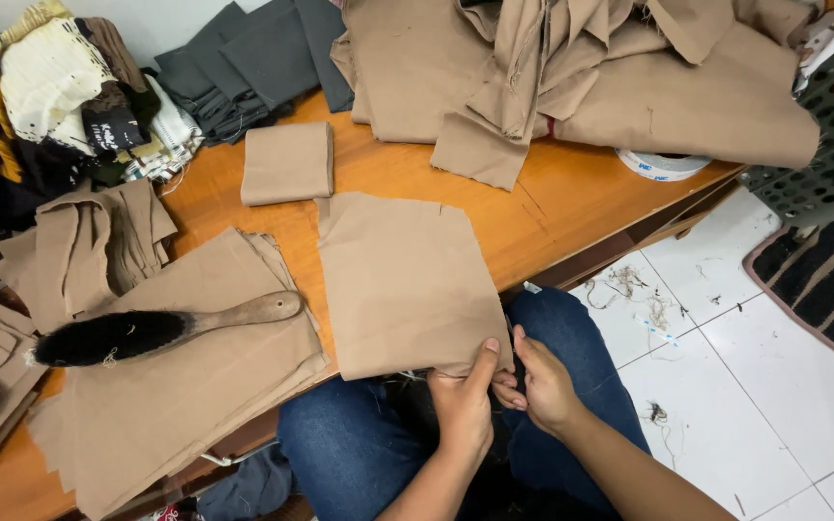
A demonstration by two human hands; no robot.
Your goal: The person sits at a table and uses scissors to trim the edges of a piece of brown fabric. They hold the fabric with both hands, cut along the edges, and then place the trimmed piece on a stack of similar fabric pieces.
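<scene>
Both hands are pinching the near edge of the tan cloth piece, left hand beside right hand; the cloth is lying lengthwise up-frame over the desk edge.

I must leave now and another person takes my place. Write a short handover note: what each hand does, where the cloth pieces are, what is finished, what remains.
Left hand: pinches the near edge of the tan fabric piece, thumb on top.
Right hand: grips the same edge at the corner, beside the left hand.
The piece lies flat over the edge of the wooden table, above the lap.
Stack of flat tan pieces lies to the left, with a wooden-handled brush on top.
Small folded tan piece lies behind; a loose heap of tan fabric at the far side.
How many pieces are finished or remaining cannot be told.
</scene>
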